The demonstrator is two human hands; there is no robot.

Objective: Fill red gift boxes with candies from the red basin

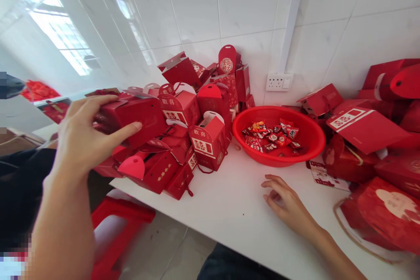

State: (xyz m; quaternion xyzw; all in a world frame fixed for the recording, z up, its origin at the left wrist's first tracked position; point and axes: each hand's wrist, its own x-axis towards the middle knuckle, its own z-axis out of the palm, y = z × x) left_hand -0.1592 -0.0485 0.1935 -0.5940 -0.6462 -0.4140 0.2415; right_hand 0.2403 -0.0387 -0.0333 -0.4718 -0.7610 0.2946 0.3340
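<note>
My left hand (80, 131) grips a dark red gift box (144, 116), thumb along its near side and fingers over the far side. The box is tilted on its side above a pile of other red boxes (154, 168). My right hand (288, 205) hovers low over or rests on the white table (226, 210); which of the two I cannot tell. Its fingers are loosely bent and apart, with nothing in them. Just beyond it stands a red plastic basket (278, 159) with wrapped candies (274, 135) in its bottom.
More red boxes (367, 127) are heaped along the right side. Upright boxes (210, 142) stand left of the basket. A tiled wall with a socket (278, 82) closes off the back. At lower left is a red stool (114, 218), and a person in dark clothing (22, 188) is beside it.
</note>
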